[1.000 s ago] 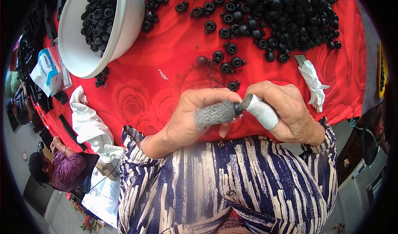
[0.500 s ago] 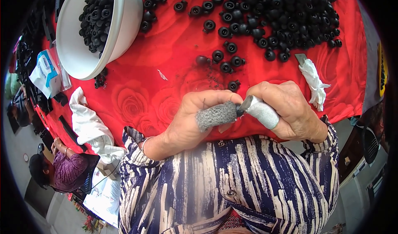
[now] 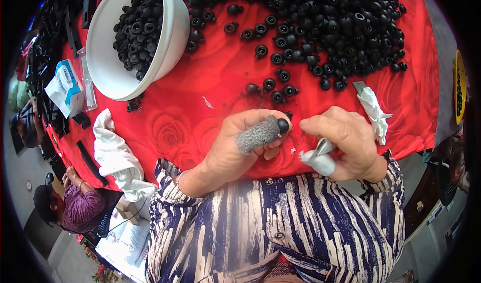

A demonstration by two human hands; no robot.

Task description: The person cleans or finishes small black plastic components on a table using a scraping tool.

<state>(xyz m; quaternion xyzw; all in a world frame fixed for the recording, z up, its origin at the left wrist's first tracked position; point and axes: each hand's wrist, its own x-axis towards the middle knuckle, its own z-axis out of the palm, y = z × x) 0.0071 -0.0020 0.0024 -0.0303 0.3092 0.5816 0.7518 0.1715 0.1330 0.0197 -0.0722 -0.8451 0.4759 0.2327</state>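
The left hand (image 3: 228,140), near the middle of the frame, pinches a black knob (image 3: 283,126) at its fingertips, the ball end showing past the tip of a grey thumb sleeve (image 3: 255,136). Just to its right, the right hand (image 3: 343,137) is half curled, forefinger and white-wrapped thumb (image 3: 318,162) apart; a greyish piece shows between them, but I cannot tell whether it is gripped. Good handling here would mean a firm pinch on the knob, with any sharp edge meeting the sleeve rather than bare skin. Above the hands lie a few loose knobs (image 3: 277,97), then a large pile (image 3: 345,27) at upper right. A cloth-wrapped blade (image 3: 375,113) limits the right side, near the tablecloth's (image 3: 175,95) edge. The widest room to move is left of centre, between the left hand and the white bowl (image 3: 173,47), with a white rag (image 3: 117,155) bordering it at lower left.
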